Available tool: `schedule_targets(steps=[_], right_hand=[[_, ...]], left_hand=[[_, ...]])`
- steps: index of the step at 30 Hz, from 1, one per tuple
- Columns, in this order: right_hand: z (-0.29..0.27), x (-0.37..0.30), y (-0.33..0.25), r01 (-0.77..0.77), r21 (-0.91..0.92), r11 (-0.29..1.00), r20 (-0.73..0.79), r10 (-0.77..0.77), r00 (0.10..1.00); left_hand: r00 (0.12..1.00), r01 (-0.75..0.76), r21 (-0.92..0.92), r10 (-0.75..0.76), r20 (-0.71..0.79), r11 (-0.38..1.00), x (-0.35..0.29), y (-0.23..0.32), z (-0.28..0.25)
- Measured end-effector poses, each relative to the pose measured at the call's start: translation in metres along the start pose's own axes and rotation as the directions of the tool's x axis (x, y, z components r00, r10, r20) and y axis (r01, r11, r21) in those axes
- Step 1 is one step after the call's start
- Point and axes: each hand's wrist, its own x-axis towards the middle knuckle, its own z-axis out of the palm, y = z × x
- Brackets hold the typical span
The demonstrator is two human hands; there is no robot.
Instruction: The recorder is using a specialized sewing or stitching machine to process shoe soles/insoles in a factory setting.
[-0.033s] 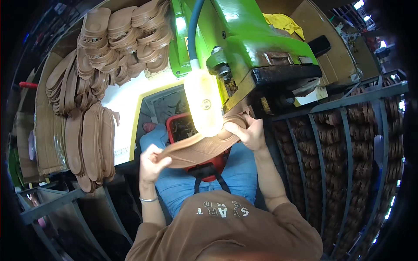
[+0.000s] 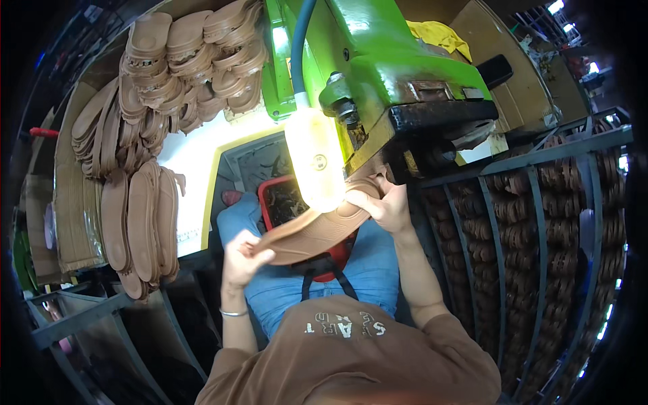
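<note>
A brown shoe sole (image 2: 307, 244) is stretched slantwise between my two hands, above my lap. My left hand (image 2: 244, 263) is closed round its lower left end. At the upper right end, my right hand (image 2: 383, 208) grips it with the thumb on top. That end sits close under the head of a green machine (image 2: 412, 77); whether it touches the machine I cannot tell. A bright lamp (image 2: 317, 162) hides part of the sole's far edge.
Stacked brown soles (image 2: 142, 223) lie at the left, in and beside a cardboard box (image 2: 79, 229). Below the sole is a red bin (image 2: 266, 216) with dark scraps. Metal racks (image 2: 496, 256) full of brown soles stand at the right. A yellow cloth (image 2: 442, 35) lies behind the machine.
My left hand has shifted slightly right and towards me, bringing the sole's left end with it. The right hand has barely moved.
</note>
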Motion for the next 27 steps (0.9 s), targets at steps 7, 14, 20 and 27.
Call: schedule_targets(steps=[7, 14, 20, 27], right_hand=[[-0.002, 0.006, -0.007, 0.115, -0.009, 0.993, -0.017, -0.115, 0.993], [-0.111, -0.003, -0.075, 0.285, -0.447, 0.848, -0.617, -0.523, 0.589], [-0.148, 0.093, -0.062, 0.292, -0.368, 0.883, -0.692, -0.469, 0.548], [-0.146, 0.158, 0.030, -0.019, -0.519, 0.854, -0.712, -0.420, 0.563]], left_hand=[[0.988, -0.127, 0.483, 0.065, 0.143, 0.866, -0.015, -0.047, 0.106], [0.501, 0.090, 0.898, 0.760, -0.414, 0.430, -0.001, 0.033, 0.005], [0.518, 0.671, 0.740, 0.737, -0.434, -0.036, -0.036, 0.028, -0.105], [0.353, 0.814, 0.574, 0.708, -0.611, 0.089, -0.040, 0.032, -0.122]])
